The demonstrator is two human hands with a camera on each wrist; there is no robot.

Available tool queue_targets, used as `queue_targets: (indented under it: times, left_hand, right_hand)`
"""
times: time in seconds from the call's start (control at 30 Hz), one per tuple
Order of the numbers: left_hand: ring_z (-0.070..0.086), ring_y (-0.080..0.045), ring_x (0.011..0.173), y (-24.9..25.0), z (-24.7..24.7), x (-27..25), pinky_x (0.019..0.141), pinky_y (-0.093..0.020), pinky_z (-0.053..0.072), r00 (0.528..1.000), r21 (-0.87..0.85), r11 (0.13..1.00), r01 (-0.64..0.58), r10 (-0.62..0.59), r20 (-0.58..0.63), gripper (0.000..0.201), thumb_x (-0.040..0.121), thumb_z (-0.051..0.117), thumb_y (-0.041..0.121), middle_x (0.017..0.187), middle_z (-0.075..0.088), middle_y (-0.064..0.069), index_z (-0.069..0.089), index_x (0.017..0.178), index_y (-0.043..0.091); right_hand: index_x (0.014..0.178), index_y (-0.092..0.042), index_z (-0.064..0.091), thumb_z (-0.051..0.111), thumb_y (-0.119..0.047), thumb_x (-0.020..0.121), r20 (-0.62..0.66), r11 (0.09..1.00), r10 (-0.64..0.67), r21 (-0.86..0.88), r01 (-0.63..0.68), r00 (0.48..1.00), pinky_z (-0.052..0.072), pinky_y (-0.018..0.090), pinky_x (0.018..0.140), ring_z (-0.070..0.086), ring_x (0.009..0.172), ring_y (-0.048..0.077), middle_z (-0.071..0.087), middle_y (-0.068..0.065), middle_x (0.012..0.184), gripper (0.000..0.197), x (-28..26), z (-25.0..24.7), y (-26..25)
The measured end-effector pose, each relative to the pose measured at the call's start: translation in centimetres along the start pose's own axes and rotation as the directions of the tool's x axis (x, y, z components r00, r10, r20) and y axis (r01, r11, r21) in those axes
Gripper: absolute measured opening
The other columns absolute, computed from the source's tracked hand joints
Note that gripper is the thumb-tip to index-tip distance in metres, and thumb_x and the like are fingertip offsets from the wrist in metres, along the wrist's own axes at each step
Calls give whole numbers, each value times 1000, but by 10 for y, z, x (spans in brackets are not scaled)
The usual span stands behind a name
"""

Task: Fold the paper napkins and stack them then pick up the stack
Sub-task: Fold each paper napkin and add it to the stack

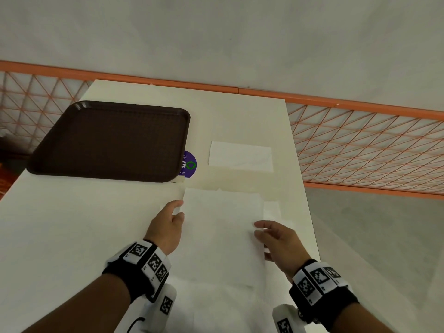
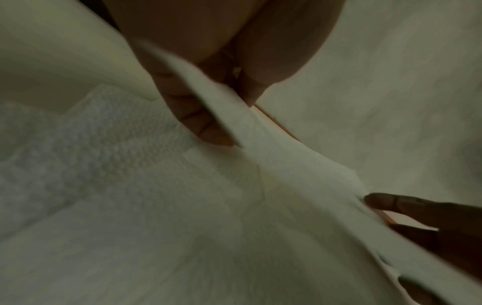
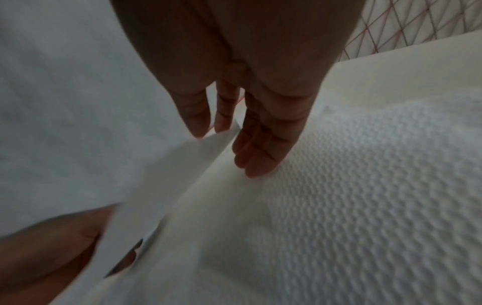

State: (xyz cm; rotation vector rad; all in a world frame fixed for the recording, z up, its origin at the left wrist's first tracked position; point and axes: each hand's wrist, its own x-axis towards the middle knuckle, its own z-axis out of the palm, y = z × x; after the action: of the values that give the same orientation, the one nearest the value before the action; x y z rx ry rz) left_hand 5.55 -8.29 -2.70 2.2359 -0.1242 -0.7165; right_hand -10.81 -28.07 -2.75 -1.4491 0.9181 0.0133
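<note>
L hand: my left hand (image 1: 168, 224) pinches the left edge of the open napkin (image 1: 223, 227) btwn thumb and fingers, edge lifted off the table (image 1: 72, 224). Left wrist view confirms it, paper running up btwn thumb and fingertip (image 2: 208, 132).
R hand: my right hand (image 1: 276, 239) is at the napkin's right edge, thumb on top. Right wrist view shows the edge caught btwn my fingers (image 3: 198, 115); other fingers fairly straight, over textured paper underneath.
Open napkin: white, unfolded, spread across near-centre of table btwn both hands, raised at the sides.
More paper: another white sheet (image 1: 272, 207) sticks out just beside the right edge of the held one, flat on table; embossed texture in wrist views.
Folded napkin: small white rectangle (image 1: 241, 156), lies flat farther back, well apart from my hands.
Tray: dark brown tray (image 1: 110, 140), far left of table, partly covers a purple round sticker (image 1: 189, 164).
Background: orange mesh railing (image 1: 360, 145) behind the table, grey floor beyond.
</note>
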Motion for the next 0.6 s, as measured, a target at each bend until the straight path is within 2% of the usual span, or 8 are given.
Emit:
queue_targets:
  times: [0.1,0.23,0.33,0.4,0.5,0.6]
  left_hand:
    - [55,-25,111,-2,6,-2,95,-32,42,999,42,999,33,-32,-10,31,101,41,22,123,59,-11,49,131,18]
    - [57,-22,93,-8,6,-2,80,-29,44,995,151,988,37,-22,-99,21,100,42,22,108,64,-6,57,109,12]
    - [57,-19,83,-9,4,-4,74,-28,43,992,163,987,6,15,-129,16,98,46,22,96,67,-4,60,98,14]
    - [56,-18,81,-4,2,-8,73,-27,42,984,150,988,-38,63,-166,13,97,50,23,91,66,-1,61,95,16]
    - [55,-16,82,5,-6,-14,73,-24,38,972,92,991,-93,110,-208,12,96,52,25,88,62,3,62,98,18]
    - [57,-18,87,13,-14,-18,77,-26,39,967,-4,991,-135,131,-217,13,96,52,29,91,62,1,59,105,25]
  right_hand:
    - [98,-29,69,69,-15,86,29,989,-9,-145,13,1000,54,33,72,62,79,19,66,7,91,18,3,8,9]
    - [88,-30,70,66,-10,87,-50,978,-49,-205,38,998,53,35,70,52,64,15,57,1,74,20,4,13,14]
    - [90,-26,71,65,-6,88,-51,990,-47,-136,39,998,56,39,73,56,64,17,60,4,77,20,2,9,13]
    - [91,-23,72,66,-4,87,-51,996,-63,-74,59,997,57,43,77,59,68,18,63,2,74,20,-1,6,9]
    - [92,-15,73,64,0,88,-52,992,-90,80,94,995,56,42,77,60,70,18,63,0,69,19,-7,3,-3]
    - [93,-10,72,60,4,89,-41,968,-120,218,126,992,56,36,70,61,69,15,69,2,73,19,-12,0,-18]
